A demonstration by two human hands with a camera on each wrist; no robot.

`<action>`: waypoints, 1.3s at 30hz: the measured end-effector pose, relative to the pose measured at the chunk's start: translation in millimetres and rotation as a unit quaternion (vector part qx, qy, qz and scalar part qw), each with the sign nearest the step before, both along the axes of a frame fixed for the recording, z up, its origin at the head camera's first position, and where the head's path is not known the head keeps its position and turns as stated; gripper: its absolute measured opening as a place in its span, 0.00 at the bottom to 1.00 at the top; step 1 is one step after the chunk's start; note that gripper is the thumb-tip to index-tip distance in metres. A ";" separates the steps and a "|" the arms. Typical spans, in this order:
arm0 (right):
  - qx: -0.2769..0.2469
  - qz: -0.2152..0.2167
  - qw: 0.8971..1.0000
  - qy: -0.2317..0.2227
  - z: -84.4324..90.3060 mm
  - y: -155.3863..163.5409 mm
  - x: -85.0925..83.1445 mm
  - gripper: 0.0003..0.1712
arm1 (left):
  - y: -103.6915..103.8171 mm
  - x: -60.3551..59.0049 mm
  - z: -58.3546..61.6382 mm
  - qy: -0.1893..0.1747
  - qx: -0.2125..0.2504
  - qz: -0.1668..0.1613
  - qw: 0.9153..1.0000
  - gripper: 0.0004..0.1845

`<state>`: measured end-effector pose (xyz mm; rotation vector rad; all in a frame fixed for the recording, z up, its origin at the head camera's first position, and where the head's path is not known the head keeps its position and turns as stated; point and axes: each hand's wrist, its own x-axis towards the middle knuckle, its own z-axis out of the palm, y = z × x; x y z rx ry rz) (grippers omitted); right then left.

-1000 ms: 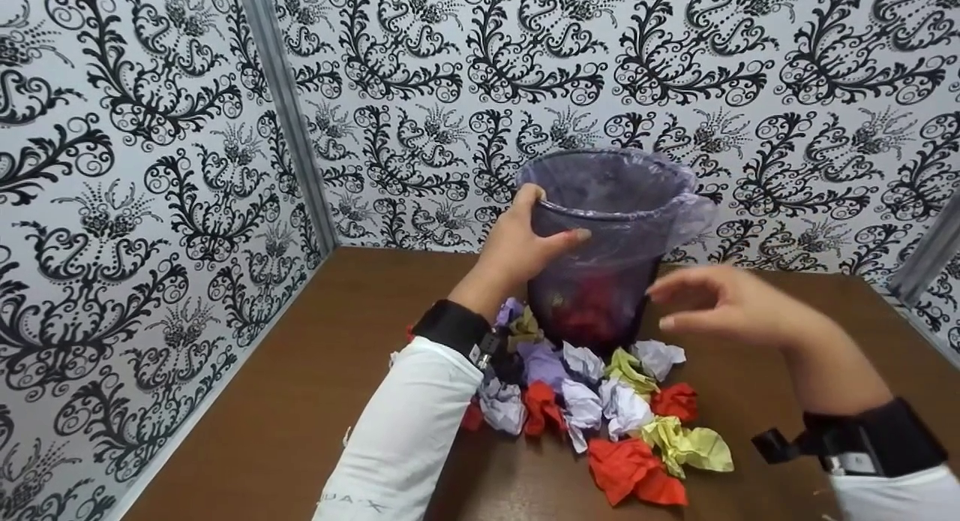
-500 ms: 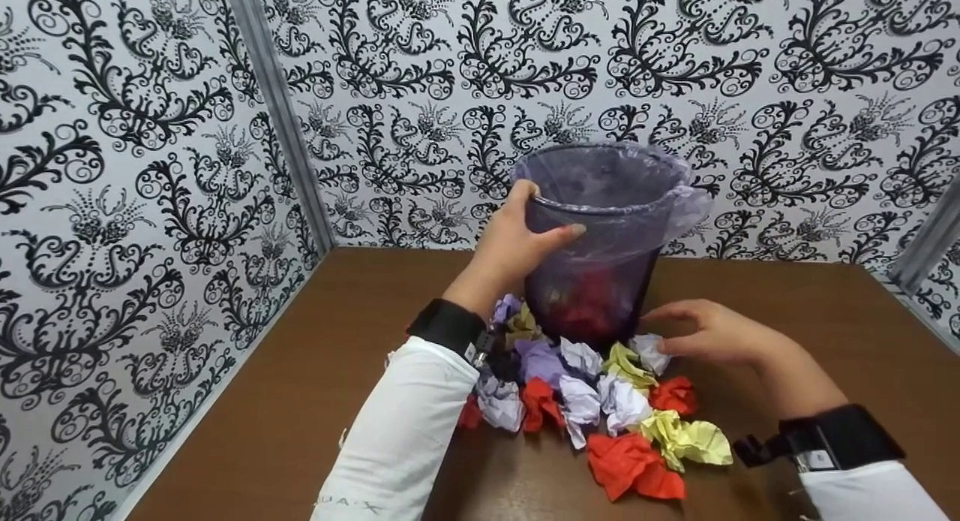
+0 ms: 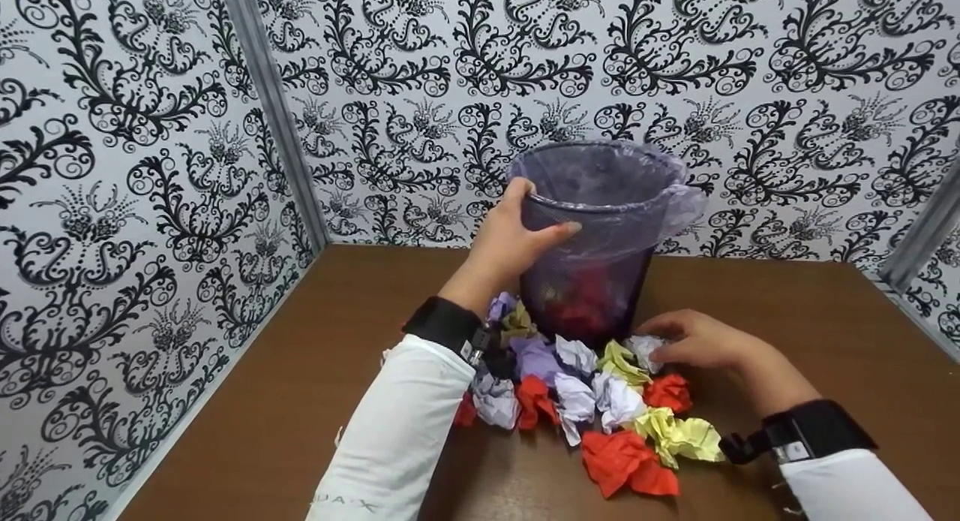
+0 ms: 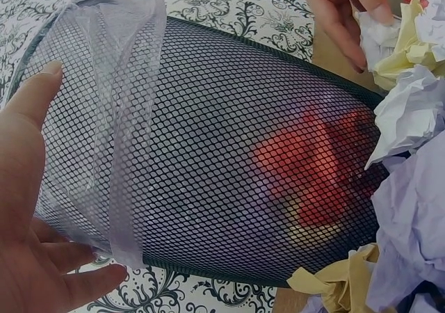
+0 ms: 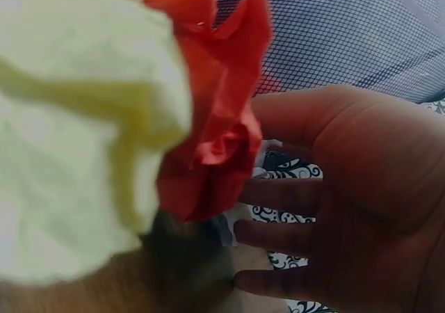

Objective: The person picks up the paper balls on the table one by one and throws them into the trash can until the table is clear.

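White wall panels with black scrolling floral print (image 3: pixel 525 55) rose behind and to the left, meeting at a grey corner post (image 3: pixel 274 115). In front of them lay a brown wooden worktop (image 3: pixel 322 356). Toward its far side stood a round, tapering bin of dark mesh (image 3: pixel 555 277), opening upward, its base partly hidden by paper. A translucent purplish plastic liner (image 3: pixel 686 206) was folded over the rim and bunched out on the right; red and a little yellow showed through the mesh low inside.

Two white sleeves (image 3: pixel 390 423) reached in, each ending at a black wrist strap (image 3: pixel 446 329). The hands were well apart. The left hand (image 3: pixel 510 239) was clamped on the left side of the rim, thumb across the outside. The right hand (image 3: pixel 709 341) was low beside the base, thumb and fingers about a white crumpled paper ball (image 3: pixel 646 348), the thumb touching it; how firmly it pinched could not be told.

More crumpled paper lay heaped before the bin: an orange-red sheet (image 3: pixel 630 465) nearest the person, a pale yellow piece (image 3: pixel 679 435) beside it, a purple wad (image 3: pixel 534 359) farther left, and a small red ball (image 3: pixel 667 393) near the right hand.
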<state>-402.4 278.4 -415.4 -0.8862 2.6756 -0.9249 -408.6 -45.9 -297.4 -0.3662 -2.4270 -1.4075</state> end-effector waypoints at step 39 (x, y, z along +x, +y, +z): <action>-0.046 -0.062 0.993 0.086 52.6 35.5 20.9 0.22 | -1.8 -2.0 -2.3 0.032 -0.005 0.002 0.999 0.40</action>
